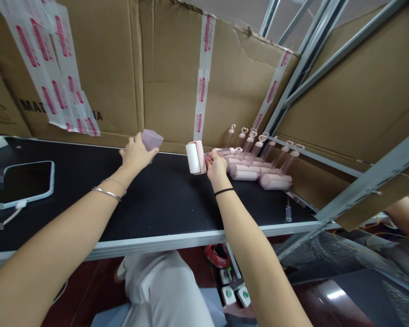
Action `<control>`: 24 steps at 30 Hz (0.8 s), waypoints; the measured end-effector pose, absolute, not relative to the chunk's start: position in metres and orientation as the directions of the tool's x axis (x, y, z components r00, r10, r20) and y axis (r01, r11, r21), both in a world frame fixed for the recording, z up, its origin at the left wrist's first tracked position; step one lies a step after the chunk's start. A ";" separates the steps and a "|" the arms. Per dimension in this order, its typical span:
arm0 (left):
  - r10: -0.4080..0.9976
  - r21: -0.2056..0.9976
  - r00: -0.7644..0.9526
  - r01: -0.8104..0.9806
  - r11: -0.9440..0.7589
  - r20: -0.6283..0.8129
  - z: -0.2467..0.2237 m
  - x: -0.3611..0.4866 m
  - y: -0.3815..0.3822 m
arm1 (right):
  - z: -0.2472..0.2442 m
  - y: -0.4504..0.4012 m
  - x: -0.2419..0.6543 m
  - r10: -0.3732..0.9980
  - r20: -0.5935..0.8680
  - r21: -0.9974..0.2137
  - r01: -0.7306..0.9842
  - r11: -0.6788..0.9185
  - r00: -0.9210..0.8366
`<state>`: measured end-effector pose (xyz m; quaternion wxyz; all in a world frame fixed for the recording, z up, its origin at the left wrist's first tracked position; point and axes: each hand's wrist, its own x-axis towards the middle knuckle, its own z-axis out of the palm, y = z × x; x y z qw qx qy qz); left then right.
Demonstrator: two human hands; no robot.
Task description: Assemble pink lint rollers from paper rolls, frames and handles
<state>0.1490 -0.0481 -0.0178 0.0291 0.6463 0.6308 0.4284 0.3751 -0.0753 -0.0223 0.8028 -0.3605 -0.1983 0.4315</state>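
Observation:
My left hand [136, 154] grips a translucent purple plastic cover [152, 140] above the back edge of the black table [177, 213]. A lint roller [197, 158] with a white roll and a pink frame is in my right hand [216, 167], held by its handle and lifted in front of me. The cover and the roller are apart. Right of that hand, several pink lint rollers [245, 171] with heart-shaped loops on their handles stand close together on the table.
A phone [29, 181] with a white cable lies at the left. A small clear-handled tool [288, 212] rests near the right front edge. Cardboard [173, 68] walls the back, and a metal frame [371, 181] stands at the right. Another person's arm [407, 215] shows beyond it.

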 end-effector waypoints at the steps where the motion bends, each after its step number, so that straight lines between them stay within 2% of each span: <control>1: 0.823 0.452 -0.138 0.878 -0.156 0.551 -0.020 0.142 -0.047 | -0.024 -0.076 0.376 0.837 -0.005 -0.759 -0.547 0.353 0.547; 3: 0.817 0.257 -0.083 0.963 -0.082 0.571 -0.027 0.132 -0.045 | -0.026 -0.076 0.377 0.839 -0.017 -0.769 -0.543 0.336 0.544; 6: 0.841 0.151 -0.074 0.988 -0.009 0.535 -0.036 0.126 -0.039 | -0.028 -0.075 0.376 0.842 -0.003 -0.781 -0.527 0.335 0.539; 12: 0.844 0.153 -0.096 0.988 0.017 0.528 -0.033 0.118 -0.034 | -0.026 -0.078 0.373 0.849 -0.004 -0.807 -0.503 0.310 0.529; 17: 0.917 0.183 -0.063 0.983 -0.011 0.395 -0.028 0.104 -0.032 | -0.021 -0.084 0.370 0.861 -0.036 -0.762 -0.571 0.304 0.507; 21: 0.923 0.145 -0.044 0.989 -0.013 0.383 -0.025 0.095 -0.030 | -0.019 -0.087 0.369 0.867 -0.025 -0.756 -0.577 0.310 0.498; 24: 0.923 0.202 -0.079 0.979 0.001 0.377 -0.020 0.097 -0.032 | -0.020 -0.087 0.368 0.878 -0.017 -0.754 -0.582 0.303 0.478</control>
